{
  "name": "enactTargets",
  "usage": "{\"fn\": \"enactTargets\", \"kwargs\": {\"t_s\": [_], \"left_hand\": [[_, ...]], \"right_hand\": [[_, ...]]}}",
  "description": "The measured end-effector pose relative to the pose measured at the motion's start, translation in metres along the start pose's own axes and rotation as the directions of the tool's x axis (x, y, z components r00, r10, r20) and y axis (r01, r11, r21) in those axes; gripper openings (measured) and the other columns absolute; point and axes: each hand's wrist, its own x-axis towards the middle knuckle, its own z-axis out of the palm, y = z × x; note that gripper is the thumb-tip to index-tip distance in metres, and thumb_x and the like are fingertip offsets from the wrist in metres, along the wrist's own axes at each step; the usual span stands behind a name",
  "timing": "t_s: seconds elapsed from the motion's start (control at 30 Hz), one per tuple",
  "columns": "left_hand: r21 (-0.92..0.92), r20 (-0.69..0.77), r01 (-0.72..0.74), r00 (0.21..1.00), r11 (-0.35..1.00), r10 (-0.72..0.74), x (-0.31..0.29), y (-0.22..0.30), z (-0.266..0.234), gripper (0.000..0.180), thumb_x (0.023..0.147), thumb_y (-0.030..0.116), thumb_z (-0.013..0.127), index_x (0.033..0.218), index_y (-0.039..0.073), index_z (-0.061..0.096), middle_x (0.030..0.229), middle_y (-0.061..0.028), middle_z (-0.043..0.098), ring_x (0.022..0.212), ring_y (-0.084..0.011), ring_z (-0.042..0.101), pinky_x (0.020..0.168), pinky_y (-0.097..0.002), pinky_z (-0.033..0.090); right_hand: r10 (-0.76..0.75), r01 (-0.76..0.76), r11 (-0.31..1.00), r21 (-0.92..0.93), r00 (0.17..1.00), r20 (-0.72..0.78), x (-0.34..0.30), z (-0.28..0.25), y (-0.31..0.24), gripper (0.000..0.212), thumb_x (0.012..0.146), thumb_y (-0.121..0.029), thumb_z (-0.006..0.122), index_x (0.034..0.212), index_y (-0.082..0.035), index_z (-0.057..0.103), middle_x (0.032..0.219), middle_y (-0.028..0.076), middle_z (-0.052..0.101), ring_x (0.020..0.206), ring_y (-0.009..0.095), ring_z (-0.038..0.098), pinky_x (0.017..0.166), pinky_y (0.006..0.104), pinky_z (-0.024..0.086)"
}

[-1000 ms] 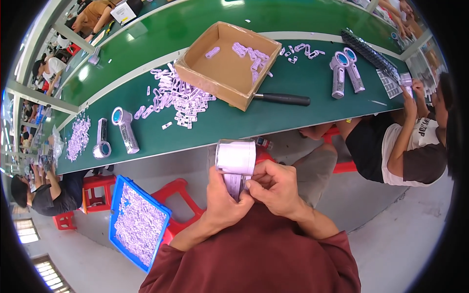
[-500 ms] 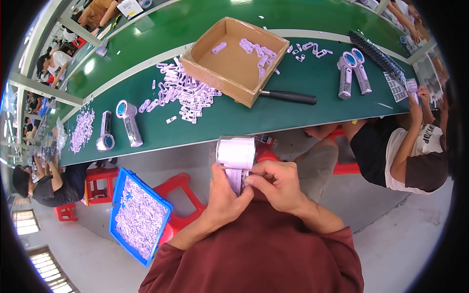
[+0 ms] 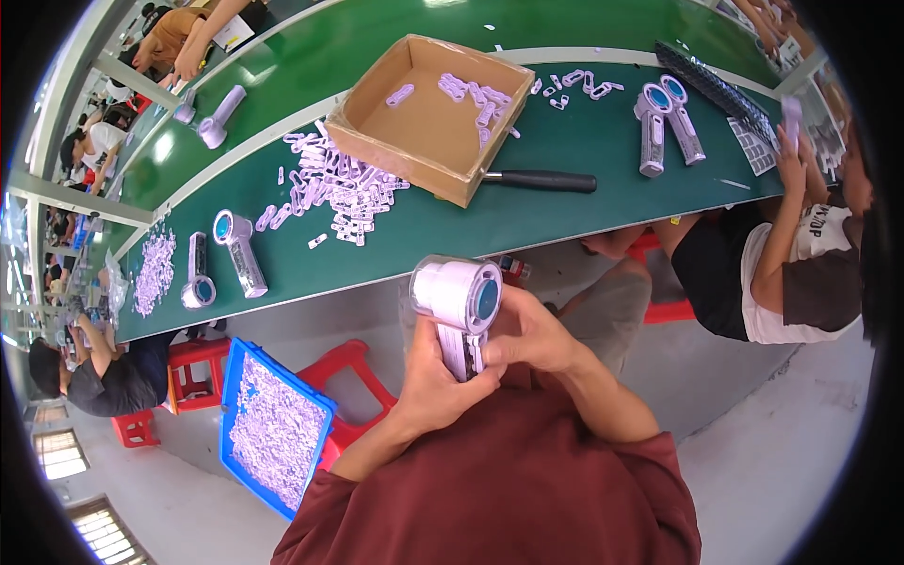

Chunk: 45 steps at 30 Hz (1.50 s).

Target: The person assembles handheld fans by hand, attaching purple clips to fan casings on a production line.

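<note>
Just beyond my chest, in front of the table edge, I hold a lilac handheld fan with a thick round head on top. Its blue-centred round end faces right, and dark inner parts show along the side of the handle. My left hand is wrapped round the handle from the left. On the other side my right hand grips it, thumb against the handle and fingers up behind the head, partly hidden. Loose lilac trim pieces lie heaped on the green table ahead.
A cardboard box with several trim pieces stands behind a black-handled tool. More fans lie at left and another pair at right. A blue tray of small parts is beside a red stool. A co-worker sits at right.
The fan has turned in my hands, so its blue round end now shows. My right fingers have moved up behind the head. Another fan now shows on the far bench at upper left.
</note>
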Motion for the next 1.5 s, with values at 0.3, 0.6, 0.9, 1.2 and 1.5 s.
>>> {"fn": "enactTargets", "kwargs": {"t_s": [0.3,0.6,0.9,1.2,1.5], "left_hand": [[-0.073,0.09,-0.177,0.979,0.982,0.183,0.002,0.003,0.002,0.061,0.076,-0.007,0.061,0.128,0.002,0.032,0.087,-0.0088,0.057,0.064,-0.0154,0.064,0.056,-0.0299,0.057],[-0.15,0.092,-0.036,0.995,0.988,0.05,-0.003,0.006,0.006,0.052,0.078,-0.004,0.063,0.122,-0.001,0.035,0.097,-0.0112,0.057,0.068,-0.0148,0.064,0.057,-0.0299,0.054],[-0.167,0.1,-0.021,0.994,0.986,0.038,-0.003,0.015,0.011,0.051,0.08,-0.004,0.06,0.123,0.0,0.035,0.093,-0.0108,0.057,0.065,-0.014,0.063,0.055,-0.0289,0.054],[-0.341,0.093,0.06,0.995,0.938,-0.029,0.004,0.012,0.007,0.053,0.081,-0.004,0.062,0.126,0.003,0.036,0.089,-0.0087,0.059,0.059,-0.0145,0.062,0.052,-0.0295,0.054],[-0.4,0.041,0.043,0.999,0.916,-0.03,0.004,0.012,0.008,0.031,0.087,0.011,0.06,0.11,-0.004,0.046,0.081,-0.0123,0.059,0.055,-0.0207,0.063,0.044,-0.0332,0.055]], "right_hand": [[-0.023,0.012,0.987,0.159,0.998,0.065,0.011,0.001,0.019,0.083,0.076,-0.021,0.086,0.14,-0.001,0.038,0.119,0.008,0.057,0.1,0.015,0.06,0.069,0.0275,0.057],[0.005,-0.001,0.962,0.274,1.0,-0.014,0.009,0.01,0.017,0.081,0.073,-0.01,0.083,0.139,0.0,0.038,0.118,0.01,0.06,0.101,0.016,0.062,0.061,0.0275,0.059],[-0.045,0.058,0.994,0.098,0.99,-0.135,0.002,0.017,0.007,0.067,0.075,-0.007,0.081,0.132,0.002,0.046,0.108,0.006,0.062,0.094,0.012,0.063,0.067,0.0255,0.057],[-0.034,0.045,0.987,0.154,0.997,-0.073,0.005,0.013,0.012,0.06,0.092,-0.038,0.068,0.13,0.002,0.045,0.099,0.009,0.063,0.061,0.015,0.065,0.04,0.0249,0.051],[-0.022,0.028,0.985,0.171,0.999,-0.038,0.008,0.016,0.009,0.056,0.101,-0.04,0.051,0.135,0.003,0.039,0.097,0.011,0.062,0.05,0.018,0.062,0.038,0.0269,0.053]]}}
